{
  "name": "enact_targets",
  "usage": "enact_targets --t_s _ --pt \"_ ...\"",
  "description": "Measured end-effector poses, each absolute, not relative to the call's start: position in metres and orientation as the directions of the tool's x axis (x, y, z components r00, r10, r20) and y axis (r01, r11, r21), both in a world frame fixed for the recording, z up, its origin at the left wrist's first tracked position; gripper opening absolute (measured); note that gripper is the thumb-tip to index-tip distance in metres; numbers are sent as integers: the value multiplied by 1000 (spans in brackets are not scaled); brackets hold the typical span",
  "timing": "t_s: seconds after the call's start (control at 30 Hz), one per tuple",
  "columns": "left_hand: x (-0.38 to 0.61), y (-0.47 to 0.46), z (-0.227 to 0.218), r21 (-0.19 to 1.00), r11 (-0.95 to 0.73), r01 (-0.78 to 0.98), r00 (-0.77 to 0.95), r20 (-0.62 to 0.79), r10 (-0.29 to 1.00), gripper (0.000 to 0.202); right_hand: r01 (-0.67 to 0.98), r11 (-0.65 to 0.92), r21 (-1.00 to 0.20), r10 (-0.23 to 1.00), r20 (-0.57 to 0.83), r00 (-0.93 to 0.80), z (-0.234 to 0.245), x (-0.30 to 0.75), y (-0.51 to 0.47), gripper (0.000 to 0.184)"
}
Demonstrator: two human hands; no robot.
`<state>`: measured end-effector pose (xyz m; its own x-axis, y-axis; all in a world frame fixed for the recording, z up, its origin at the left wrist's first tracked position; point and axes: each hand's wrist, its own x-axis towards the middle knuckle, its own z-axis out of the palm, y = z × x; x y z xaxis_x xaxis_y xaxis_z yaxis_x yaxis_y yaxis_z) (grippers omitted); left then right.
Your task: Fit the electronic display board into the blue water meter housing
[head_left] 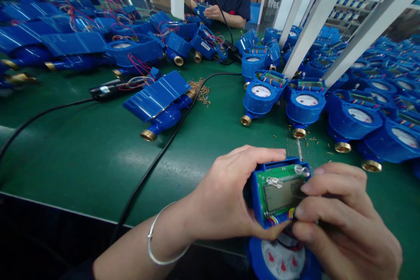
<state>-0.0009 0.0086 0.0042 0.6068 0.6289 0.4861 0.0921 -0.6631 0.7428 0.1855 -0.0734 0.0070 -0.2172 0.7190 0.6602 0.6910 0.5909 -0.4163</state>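
"What takes up the most room?"

"The green tabletop (pixel 82 157). Blue meters (pixel 303 109) crowd its far right, with brass-coloured ends towards us."

"And the one being handled?"

"The nearest meter (pixel 257 197) sits between both hands at the tabletop's near edge. It's glossy blue, with an open, box-shaped housing at the top and a round pale dial (pixel 284 260) below, marked with red pointers. Part of that dial is hidden behind the hands."

"How are the hands placed?"

"The left hand (pixel 223 197) has its fingers clamped on the housing, index finger along the top and thumb under the lower edge. The right hand (pixel 351 218) has its fingertips bunched together at the lower right corner. I can't tell whether they pinch anything."

"What's inside the housing?"

"A green circuit board (pixel 261 183), mostly covered by a grey rectangular screen (pixel 280 197), which looks blank apart from a darker patch at the right."

"Anything smaller?"

"Two clear plastic pieces (pixel 274 182), one at the screen's upper left, one at the board's upper right corner. Then thin coloured wires (pixel 273 220) along the bottom, yellow, red and white among them."
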Motion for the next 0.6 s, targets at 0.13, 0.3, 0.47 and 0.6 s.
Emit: enact_targets --t_s 0.13,0.3,0.47,0.6 --pt "0 11 2 705 -707 65 599 539 593 68 658 571 -491 747 643 -167 5 184 -73 9" --pt "0 12 1 668 -742 55 577 585 570 68 650 547 -527 764 632 -130 0 185 -73 11" --pt "0 12 0 671 -739 55 575 584 573 68 738 530 -418 727 672 -142 -1 185 -77 9" --pt "1 12 -1 672 -739 47 570 590 572 68 701 555 -447 749 636 -187 1 187 -77 9"
